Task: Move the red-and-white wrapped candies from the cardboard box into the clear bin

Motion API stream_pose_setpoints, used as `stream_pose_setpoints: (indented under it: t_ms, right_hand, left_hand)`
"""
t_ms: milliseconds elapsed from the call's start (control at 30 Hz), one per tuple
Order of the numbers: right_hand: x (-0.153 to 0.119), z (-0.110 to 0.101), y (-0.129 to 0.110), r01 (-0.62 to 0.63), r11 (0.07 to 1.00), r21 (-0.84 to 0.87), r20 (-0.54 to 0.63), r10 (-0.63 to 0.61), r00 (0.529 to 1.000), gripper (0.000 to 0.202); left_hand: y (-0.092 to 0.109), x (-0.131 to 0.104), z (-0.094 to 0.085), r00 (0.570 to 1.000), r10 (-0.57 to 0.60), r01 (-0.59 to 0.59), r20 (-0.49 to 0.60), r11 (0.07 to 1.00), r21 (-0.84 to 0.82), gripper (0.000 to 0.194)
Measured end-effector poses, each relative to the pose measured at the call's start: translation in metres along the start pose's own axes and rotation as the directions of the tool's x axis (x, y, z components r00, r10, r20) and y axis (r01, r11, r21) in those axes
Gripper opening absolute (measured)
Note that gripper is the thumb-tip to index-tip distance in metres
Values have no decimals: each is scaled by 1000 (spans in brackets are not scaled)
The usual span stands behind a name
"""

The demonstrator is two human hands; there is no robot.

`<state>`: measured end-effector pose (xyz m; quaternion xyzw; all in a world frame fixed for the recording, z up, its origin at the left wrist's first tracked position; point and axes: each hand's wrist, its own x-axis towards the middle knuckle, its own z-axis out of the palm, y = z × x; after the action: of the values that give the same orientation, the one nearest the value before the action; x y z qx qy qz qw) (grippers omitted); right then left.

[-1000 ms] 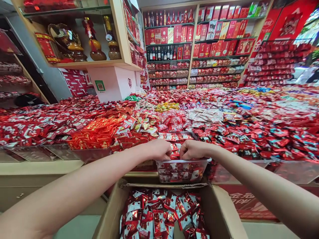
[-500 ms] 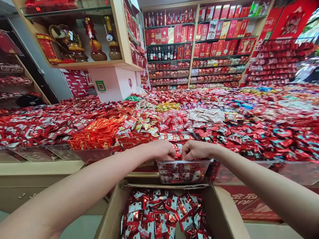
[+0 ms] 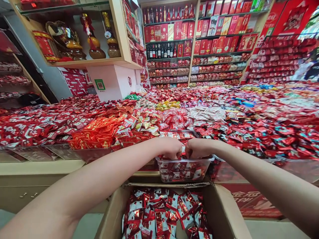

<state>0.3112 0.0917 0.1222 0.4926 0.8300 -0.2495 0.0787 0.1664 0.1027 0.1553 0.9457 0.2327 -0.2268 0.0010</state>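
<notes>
Head view: both hands [image 3: 172,147] [image 3: 197,148] curled, close together, over clear bin [image 3: 185,160] of red packets [image 3: 177,175] (fingertips hidden; cannot tell grasp).

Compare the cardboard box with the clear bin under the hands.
The cardboard box is brown and opaque; the clear bin is transparent. The box looks larger than the bin. The left hand and right hand are at the bin, not the box. Both contain red-and-white packets.
</notes>
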Motion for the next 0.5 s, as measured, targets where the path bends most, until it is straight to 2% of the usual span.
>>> stream_pose_setpoints:
  t_ms: [133, 267, 367, 500]
  right_hand:
    - [-1, 0, -1, 21, 1000, -11, 36, -21, 999, 28]
    - [-4, -1, -2, 10, 1000, -6, 46, -10, 999, 27]
    - [-5, -4, -3, 2, 1000, 0, 7, -2, 1000, 22]
    - [0, -8, -9, 42, 999, 25, -133, -38, 990, 23]
  left_hand:
    - [-3, -9, -3, 991, -35, 48, 132, 994, -95, 17]
    - [-10, -16, -3, 977, -39, 83, 211, 975, -207, 23]
    - [-12, -19, -3, 974, -39, 95, 223, 965, -244, 27]
    - [-8, -27, -5, 985, -43, 83, 165, 967, -242, 27]
